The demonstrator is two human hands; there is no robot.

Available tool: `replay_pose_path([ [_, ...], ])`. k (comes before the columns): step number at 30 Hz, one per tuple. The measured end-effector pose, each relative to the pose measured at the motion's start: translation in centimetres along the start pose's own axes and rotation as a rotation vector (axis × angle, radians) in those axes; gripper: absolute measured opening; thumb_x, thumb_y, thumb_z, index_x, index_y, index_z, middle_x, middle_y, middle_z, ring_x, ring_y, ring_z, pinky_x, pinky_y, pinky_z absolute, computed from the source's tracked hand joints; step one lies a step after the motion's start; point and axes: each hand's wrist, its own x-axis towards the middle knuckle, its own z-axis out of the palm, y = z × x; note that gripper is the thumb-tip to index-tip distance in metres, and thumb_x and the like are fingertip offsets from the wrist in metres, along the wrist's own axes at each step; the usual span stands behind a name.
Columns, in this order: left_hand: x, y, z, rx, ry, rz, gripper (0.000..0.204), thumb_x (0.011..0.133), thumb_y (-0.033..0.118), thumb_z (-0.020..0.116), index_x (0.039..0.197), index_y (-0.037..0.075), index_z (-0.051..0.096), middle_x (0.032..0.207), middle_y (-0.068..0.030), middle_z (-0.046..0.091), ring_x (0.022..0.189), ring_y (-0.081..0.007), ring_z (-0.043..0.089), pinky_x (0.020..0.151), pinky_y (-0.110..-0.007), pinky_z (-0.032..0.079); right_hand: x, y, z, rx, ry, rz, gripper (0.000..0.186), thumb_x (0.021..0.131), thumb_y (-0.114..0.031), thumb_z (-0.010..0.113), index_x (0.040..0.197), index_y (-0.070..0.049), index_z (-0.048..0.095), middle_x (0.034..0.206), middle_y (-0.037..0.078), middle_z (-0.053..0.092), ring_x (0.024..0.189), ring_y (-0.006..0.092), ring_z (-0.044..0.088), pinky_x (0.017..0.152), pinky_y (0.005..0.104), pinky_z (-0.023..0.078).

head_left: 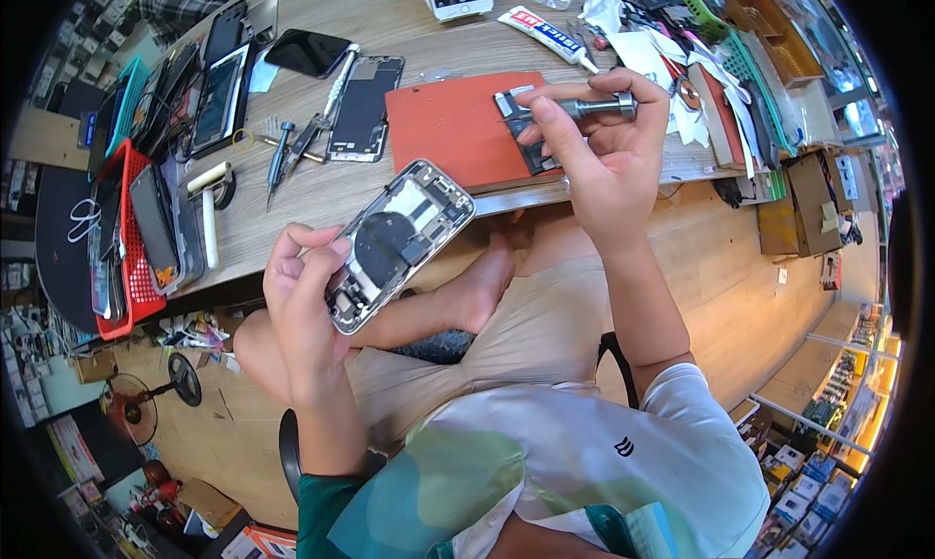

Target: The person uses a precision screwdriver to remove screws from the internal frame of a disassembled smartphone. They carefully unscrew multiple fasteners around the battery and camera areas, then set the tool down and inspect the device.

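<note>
1. At near left: left grip [308, 284] closed on the opened phone body [401, 242], tilted, off the tabletop [321, 194]. Hold by the frame; stay off the exposed inside.
2. Farther right: right grip [609, 160] closed round a metal screwdriver [589, 108], shaft pointing left. Seat tip square, press lightly.
3. Beyond: red mat [438, 130], probably steadier than mid-air. Mind the black part [532, 157] lying there, below the screwdriver.
</note>
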Motion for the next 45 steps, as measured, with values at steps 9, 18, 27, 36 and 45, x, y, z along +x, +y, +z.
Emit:
replay_pose_path([
  [9, 1.0, -0.5, 0.7, -0.018, 0.002, -0.026, 0.010, 0.095, -0.006, 0.066, 0.100, 0.002, 0.061, 0.084, -0.0112, 0.074, 0.069, -0.0091, 0.071, 0.061, -0.023, 0.057, -0.4, 1.9, 2.4, -0.067, -0.037, -0.064, 0.037, 0.095, 0.002, 0.076, 0.115, -0.002, 0.044, 0.108, 0.015, 0.069, 0.092, 0.0170, 0.073, 0.081, 0.0306, 0.063],
  [18, 1.4, -1.4, 0.5, 0.001, 0.018, -0.006, 0.011, 0.095, -0.005, 0.066, 0.100, 0.003, 0.061, 0.083, -0.0119, 0.075, 0.068, -0.0074, 0.069, 0.060, -0.022, 0.054, -0.3, 2.3, 2.6, -0.212, -0.090, -0.050, 0.039, 0.094, 0.010, 0.073, 0.114, -0.001, 0.041, 0.111, 0.021, 0.069, 0.092, 0.0238, 0.075, 0.082, 0.0330, 0.065],
  [27, 1.4, -1.3, 0.7, -0.003, 0.014, -0.007, 0.010, 0.095, -0.005, 0.067, 0.100, 0.001, 0.060, 0.087, -0.0137, 0.075, 0.071, -0.0099, 0.071, 0.064, -0.023, 0.056, -0.3, 2.9, 2.8, -0.182, -0.037, -0.073, 0.037, 0.093, 0.000, 0.079, 0.111, -0.001, 0.047, 0.104, 0.014, 0.072, 0.091, 0.0164, 0.074, 0.078, 0.0309, 0.064],
  [36, 1.5, -1.4, 0.4, -0.004, -0.002, -0.006, 0.010, 0.095, -0.004, 0.067, 0.100, 0.001, 0.060, 0.088, -0.0135, 0.075, 0.072, -0.0099, 0.071, 0.066, -0.023, 0.056, -0.1, 2.9, 3.0, -0.221, -0.043, -0.106, 0.036, 0.092, 0.001, 0.079, 0.110, 0.000, 0.047, 0.103, 0.013, 0.071, 0.089, 0.0158, 0.073, 0.075, 0.0301, 0.064],
  [45, 1.4, -1.1, 0.9, 0.006, 0.018, -0.005, 0.010, 0.095, -0.005, 0.067, 0.100, 0.000, 0.061, 0.087, -0.0148, 0.076, 0.072, -0.0110, 0.072, 0.065, -0.023, 0.057, -0.1, 2.9, 3.1, -0.230, -0.041, -0.118, 0.035, 0.093, 0.001, 0.079, 0.109, 0.000, 0.048, 0.100, 0.013, 0.072, 0.085, 0.0157, 0.074, 0.074, 0.0296, 0.064],
])
